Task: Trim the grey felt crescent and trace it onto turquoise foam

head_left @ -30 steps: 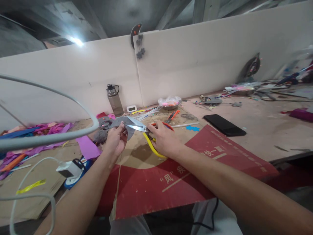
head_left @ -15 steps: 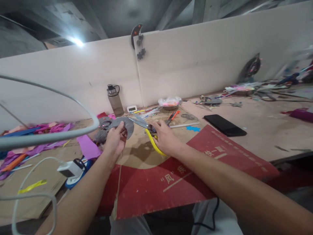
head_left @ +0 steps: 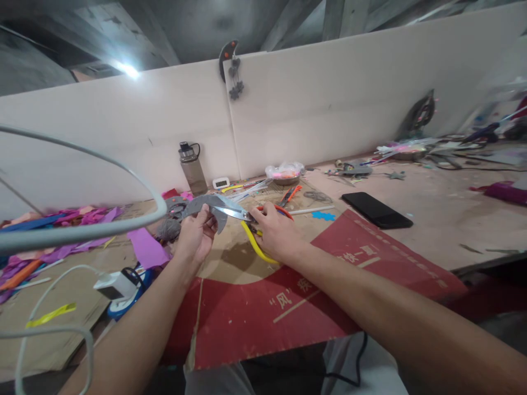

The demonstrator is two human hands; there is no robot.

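Note:
A piece of grey felt (head_left: 214, 202) with a curved outline is pinched between the thumb and fingers of my left hand (head_left: 199, 233). My right hand (head_left: 275, 230) is closed on a pair of scissors (head_left: 235, 213) with yellow and red handles. The blades point left and lie at the felt's right part; one blade seems hidden behind it. Both hands are above the cardboard (head_left: 234, 258). Just left of my left hand lies a ball of grey yarn (head_left: 168, 229).
Purple felt scraps (head_left: 146, 247) and a white charger (head_left: 117, 285) lie to the left. Behind stand a bottle (head_left: 193, 171) and a bowl (head_left: 286, 176) with a plastic bag. A box cutter (head_left: 290, 195), a blue felt piece (head_left: 323, 216) and a phone (head_left: 376, 209) lie right. A white cable (head_left: 82, 233) crosses the left foreground.
The scissors' blades have moved onto the felt and closed together, and the red handle now shows beyond my right hand. My left hand keeps its pinch on the felt, which looks narrower.

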